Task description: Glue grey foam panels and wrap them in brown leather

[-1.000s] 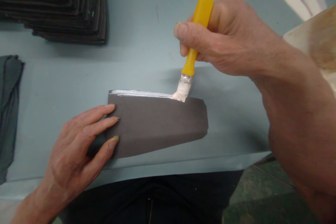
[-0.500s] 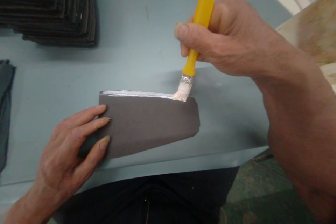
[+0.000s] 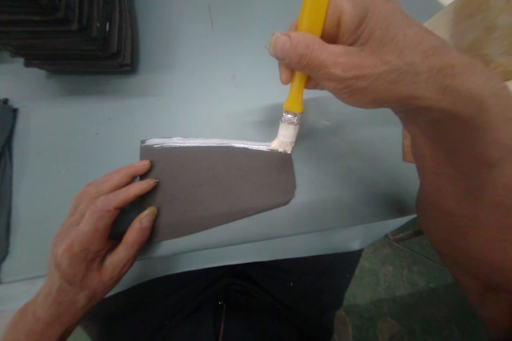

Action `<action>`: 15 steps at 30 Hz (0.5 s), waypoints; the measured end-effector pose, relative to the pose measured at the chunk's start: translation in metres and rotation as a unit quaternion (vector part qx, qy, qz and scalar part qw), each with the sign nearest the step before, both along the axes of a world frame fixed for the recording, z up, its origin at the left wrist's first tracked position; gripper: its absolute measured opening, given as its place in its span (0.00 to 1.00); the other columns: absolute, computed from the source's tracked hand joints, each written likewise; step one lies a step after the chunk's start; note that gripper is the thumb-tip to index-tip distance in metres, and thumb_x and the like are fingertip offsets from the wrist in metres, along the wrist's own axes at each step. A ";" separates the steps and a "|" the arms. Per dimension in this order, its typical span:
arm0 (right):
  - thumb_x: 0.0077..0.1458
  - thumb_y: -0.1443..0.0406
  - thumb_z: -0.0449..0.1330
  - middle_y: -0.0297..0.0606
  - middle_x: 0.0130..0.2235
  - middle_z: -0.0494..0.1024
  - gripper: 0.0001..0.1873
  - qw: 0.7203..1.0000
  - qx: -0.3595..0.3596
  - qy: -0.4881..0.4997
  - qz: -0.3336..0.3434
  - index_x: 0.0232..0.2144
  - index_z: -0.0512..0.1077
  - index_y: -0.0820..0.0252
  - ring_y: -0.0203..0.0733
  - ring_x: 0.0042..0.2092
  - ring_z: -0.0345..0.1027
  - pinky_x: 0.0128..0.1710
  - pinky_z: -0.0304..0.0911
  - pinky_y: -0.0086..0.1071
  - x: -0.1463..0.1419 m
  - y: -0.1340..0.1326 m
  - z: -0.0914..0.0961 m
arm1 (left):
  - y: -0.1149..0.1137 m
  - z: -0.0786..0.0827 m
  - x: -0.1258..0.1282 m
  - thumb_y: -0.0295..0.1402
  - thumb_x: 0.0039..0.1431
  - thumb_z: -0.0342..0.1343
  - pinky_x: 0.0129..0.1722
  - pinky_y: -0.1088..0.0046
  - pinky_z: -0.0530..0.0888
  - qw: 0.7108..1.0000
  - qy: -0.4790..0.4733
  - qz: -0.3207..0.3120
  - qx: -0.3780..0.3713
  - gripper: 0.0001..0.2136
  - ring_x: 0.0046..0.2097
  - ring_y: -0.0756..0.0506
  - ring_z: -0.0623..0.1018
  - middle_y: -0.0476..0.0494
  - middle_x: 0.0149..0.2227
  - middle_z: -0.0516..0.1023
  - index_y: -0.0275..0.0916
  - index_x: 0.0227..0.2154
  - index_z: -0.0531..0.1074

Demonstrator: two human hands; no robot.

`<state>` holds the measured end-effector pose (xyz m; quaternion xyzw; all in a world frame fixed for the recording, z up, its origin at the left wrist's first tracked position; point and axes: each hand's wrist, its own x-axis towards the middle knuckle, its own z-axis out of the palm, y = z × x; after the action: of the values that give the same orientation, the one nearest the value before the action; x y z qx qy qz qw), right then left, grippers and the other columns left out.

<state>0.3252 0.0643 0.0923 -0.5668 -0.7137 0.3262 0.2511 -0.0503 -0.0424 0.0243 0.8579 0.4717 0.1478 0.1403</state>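
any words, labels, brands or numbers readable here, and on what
No readable text anywhere. The yellow plastic brush handle in the right hand is plain; the dark grey tapered sheet under the left hand carries only a white wet stripe along its far edge; the stack of dark pieces shows no lettering.

I can read no word, number or sign anywhere in view. The yellow brush handle (image 3: pixel 314 5) in my right hand (image 3: pixel 360 48) is plain, and so is the grey piece (image 3: pixel 216 186) at mid-frame on the surface (image 3: pixel 200 90).
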 end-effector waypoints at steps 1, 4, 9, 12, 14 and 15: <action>0.68 0.68 0.62 0.24 0.16 0.60 0.22 1.000 -0.002 -0.001 -0.002 0.20 0.73 0.60 0.26 0.21 0.51 0.22 0.45 0.31 0.001 -0.001 0.000 | 0.000 0.000 0.000 0.27 0.68 0.58 0.71 0.49 0.70 1.000 0.003 -0.002 -0.001 0.29 0.69 0.34 0.74 0.40 0.70 0.70 0.54 0.69 0.65; 0.67 0.68 0.63 0.24 0.17 0.63 0.21 1.000 -0.003 -0.004 -0.001 0.20 0.75 0.60 0.25 0.22 0.53 0.22 0.46 0.30 0.007 -0.002 0.000 | 0.001 0.001 0.002 0.28 0.69 0.58 0.70 0.48 0.70 1.000 0.003 -0.008 0.009 0.28 0.68 0.33 0.74 0.40 0.70 0.71 0.54 0.69 0.65; 0.70 0.65 0.61 0.24 0.18 0.62 0.22 1.000 0.013 0.011 -0.021 0.22 0.75 0.59 0.24 0.22 0.52 0.23 0.47 0.29 0.023 -0.013 0.010 | 0.001 0.002 0.006 0.29 0.70 0.57 0.70 0.49 0.71 1.000 -0.005 0.003 0.018 0.26 0.67 0.34 0.75 0.41 0.69 0.72 0.54 0.67 0.66; 0.71 0.61 0.59 0.25 0.20 0.64 0.20 0.995 0.058 0.018 -0.073 0.24 0.76 0.56 0.25 0.24 0.57 0.24 0.48 0.31 0.030 -0.025 0.020 | 0.002 -0.001 0.006 0.29 0.70 0.57 0.68 0.49 0.72 1.000 -0.009 -0.003 0.028 0.22 0.67 0.35 0.76 0.40 0.68 0.74 0.51 0.64 0.67; 0.71 0.60 0.60 0.27 0.21 0.65 0.19 0.992 0.075 0.006 -0.099 0.27 0.78 0.55 0.27 0.23 0.59 0.23 0.48 0.34 0.033 -0.034 0.022 | 0.002 -0.003 0.006 0.29 0.70 0.58 0.68 0.50 0.72 0.999 -0.012 -0.007 0.037 0.20 0.67 0.36 0.76 0.39 0.67 0.74 0.49 0.62 0.68; 0.71 0.59 0.60 0.28 0.20 0.65 0.18 0.991 0.083 0.006 -0.104 0.27 0.78 0.55 0.27 0.23 0.58 0.23 0.49 0.35 0.034 -0.038 0.022 | 0.002 -0.004 0.006 0.29 0.71 0.58 0.68 0.51 0.72 0.999 -0.014 -0.008 0.041 0.19 0.67 0.36 0.76 0.39 0.67 0.74 0.47 0.62 0.68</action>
<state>0.3590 0.0259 0.1140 -0.6132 -0.6738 0.2413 0.3343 -0.0439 -0.0400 0.0203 0.8645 0.4563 0.1781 0.1127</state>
